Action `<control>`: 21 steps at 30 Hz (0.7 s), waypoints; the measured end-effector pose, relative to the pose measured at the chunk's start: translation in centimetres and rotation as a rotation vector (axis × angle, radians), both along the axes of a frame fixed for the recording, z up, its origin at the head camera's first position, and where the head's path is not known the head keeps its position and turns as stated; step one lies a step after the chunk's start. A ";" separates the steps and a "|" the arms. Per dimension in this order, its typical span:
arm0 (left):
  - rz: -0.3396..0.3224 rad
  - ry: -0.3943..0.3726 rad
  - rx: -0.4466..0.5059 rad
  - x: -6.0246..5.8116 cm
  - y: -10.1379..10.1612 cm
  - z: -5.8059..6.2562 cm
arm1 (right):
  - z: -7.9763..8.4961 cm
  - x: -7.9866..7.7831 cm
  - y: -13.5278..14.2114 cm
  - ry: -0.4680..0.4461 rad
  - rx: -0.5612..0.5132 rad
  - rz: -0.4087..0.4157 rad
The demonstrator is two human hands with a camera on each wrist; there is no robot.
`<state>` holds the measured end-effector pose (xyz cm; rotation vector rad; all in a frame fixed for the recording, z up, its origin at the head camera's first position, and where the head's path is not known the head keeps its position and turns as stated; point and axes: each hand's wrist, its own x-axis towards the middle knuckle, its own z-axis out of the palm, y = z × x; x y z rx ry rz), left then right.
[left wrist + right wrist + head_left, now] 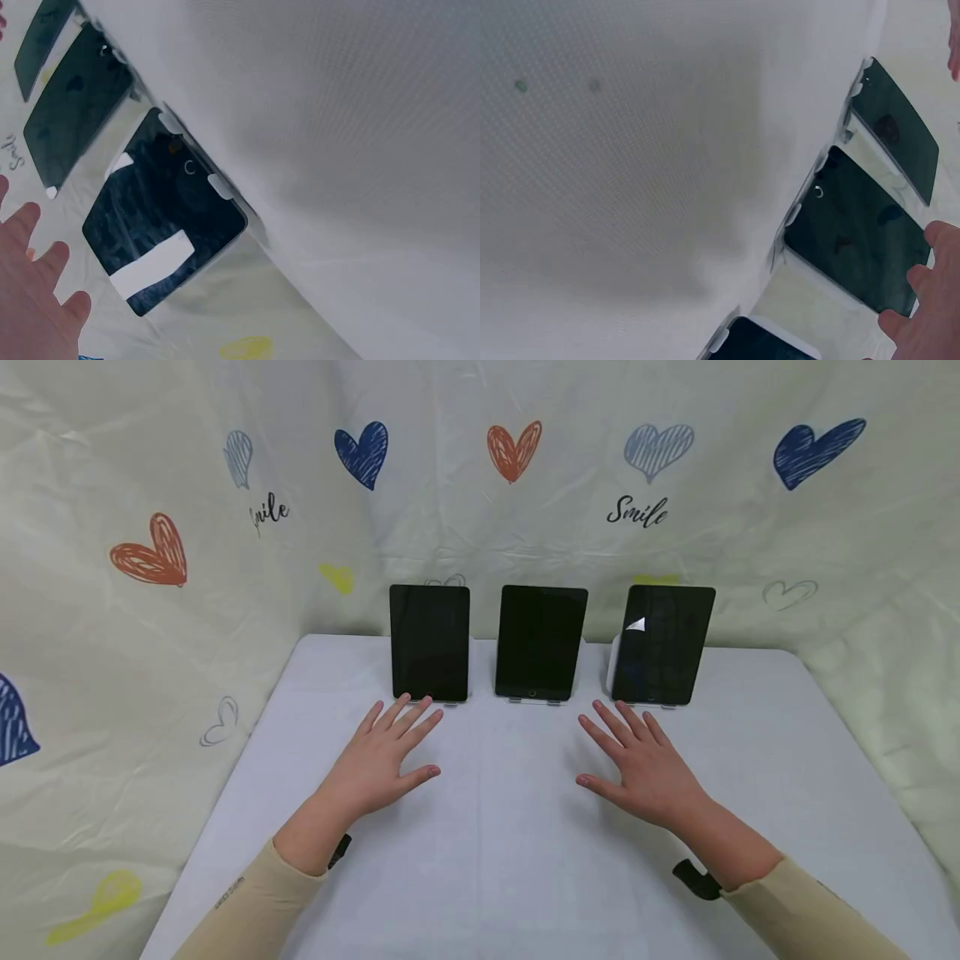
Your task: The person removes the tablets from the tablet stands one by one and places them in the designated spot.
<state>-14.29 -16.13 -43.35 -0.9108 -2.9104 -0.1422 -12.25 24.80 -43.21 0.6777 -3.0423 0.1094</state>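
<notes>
Three black tablets stand in a row along the table's far side, each leaning on a clear stand: a left tablet (430, 642), a middle tablet (541, 642) and a right tablet (663, 645). My left hand (378, 760) is over the table with its fingers spread, fingertips just in front of the left tablet's lower edge. My right hand (647, 770) mirrors it below the right tablet, fingers likewise spread. Neither hand holds anything. In the left wrist view the nearest tablet (169, 217) shows a bright reflection; whether fingertips touch any tablet I cannot tell.
A white table (517, 860) lies under both hands. Behind it and to the sides hangs a pale curtain (442, 510) printed with hearts and the word "Smile". A dark strap (697, 880) shows at the right wrist.
</notes>
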 end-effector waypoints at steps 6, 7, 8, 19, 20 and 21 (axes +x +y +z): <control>0.003 0.003 0.030 0.0 0.0 -0.1 | -0.1 -0.1 0.0 0.036 -0.005 0.017; 0.006 0.004 0.033 -0.1 -0.1 -0.1 | -0.1 -0.2 0.0 0.042 -0.007 0.020; 0.010 0.004 0.037 -0.1 -0.1 -0.1 | -0.1 -0.2 0.0 0.046 -0.009 0.023; 0.052 -0.011 0.100 -0.5 -0.1 0.4 | 0.0 -0.6 -0.3 0.053 -0.047 0.001; 0.052 -0.004 0.111 -0.6 -0.2 0.4 | 0.0 -0.7 -0.3 0.054 -0.054 0.000; 0.051 0.007 0.120 -0.7 -0.2 0.4 | 0.1 -0.7 -0.3 0.057 -0.057 -0.001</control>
